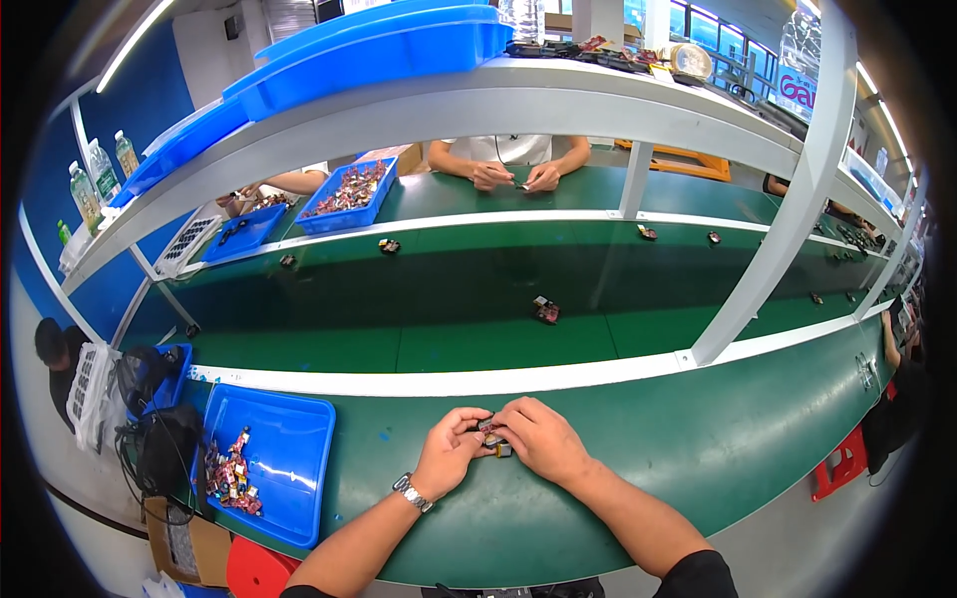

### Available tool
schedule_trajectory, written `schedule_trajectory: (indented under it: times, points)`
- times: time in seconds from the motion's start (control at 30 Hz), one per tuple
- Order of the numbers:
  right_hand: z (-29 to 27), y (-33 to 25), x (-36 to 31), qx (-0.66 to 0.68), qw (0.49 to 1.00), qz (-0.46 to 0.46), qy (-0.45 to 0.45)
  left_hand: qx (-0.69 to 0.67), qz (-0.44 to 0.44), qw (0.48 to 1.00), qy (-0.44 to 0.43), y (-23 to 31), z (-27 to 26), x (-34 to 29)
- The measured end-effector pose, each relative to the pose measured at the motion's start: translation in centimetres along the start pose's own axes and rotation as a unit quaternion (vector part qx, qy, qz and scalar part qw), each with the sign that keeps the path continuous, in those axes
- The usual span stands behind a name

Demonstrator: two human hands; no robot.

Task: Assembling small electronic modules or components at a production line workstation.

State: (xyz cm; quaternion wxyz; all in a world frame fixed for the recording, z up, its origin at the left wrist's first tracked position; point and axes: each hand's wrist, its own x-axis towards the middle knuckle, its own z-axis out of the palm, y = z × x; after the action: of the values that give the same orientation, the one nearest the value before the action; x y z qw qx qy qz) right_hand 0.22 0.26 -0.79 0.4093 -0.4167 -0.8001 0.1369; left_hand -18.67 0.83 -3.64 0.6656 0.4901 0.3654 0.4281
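Observation:
Over the green worktop [638,458], my left hand [449,456] and my right hand [540,441] meet around a small electronic assembly [496,440]. It shows dark, reddish and yellow parts, and my fingers cover much of it. Thumb and fingers of the left hand pinch its left side. The right hand's fingers bend down onto its upper right side. A metal-banded watch sits on my left wrist. To the left of my hands stands a blue tray [289,468] with a heap of small red circuit boards with wires [233,476].
Beyond a white rail, a green conveyor belt [459,329] carries scattered small assemblies, one of them [545,310] near the middle. White shelf posts [768,219] rise from the rail. Across the belt, another person's hands [513,177] work beside a blue bin [384,194] of boards. Black cables [164,448] hang at left.

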Motion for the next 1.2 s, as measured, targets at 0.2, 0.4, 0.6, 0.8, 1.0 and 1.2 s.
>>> schedule_trajectory:
  times: [0.2,0.4,0.6,0.8,1.0,1.2]
  points:
    - [0.2,0.7,-0.2,-0.016,1.000,-0.022,-0.013,0.010,-0.008,1.000,0.003,0.2,0.0,0.0]
    - [0.3,0.3,-0.2,0.107,0.990,0.092,-0.020,0.016,-0.009,1.000,0.005,0.2,-0.4,0.0]
    - [1.1,0.7,-0.3,0.237,0.946,0.222,0.000,0.008,-0.005,1.000,0.005,0.2,-0.5,0.0]
    - [1.7,1.7,-0.6,0.264,0.922,0.284,-0.014,0.004,-0.010,1.000,-0.001,0.0,-0.5,0.0]
    - [1.0,0.9,0.2,0.220,0.919,0.323,-0.045,0.039,0.006,0.999,-0.022,-0.2,-0.5,0.0]
    - [0.8,0.1,0.6,0.195,0.923,0.328,-0.050,0.047,0.014,0.998,-0.037,-0.5,-0.9,0.0]
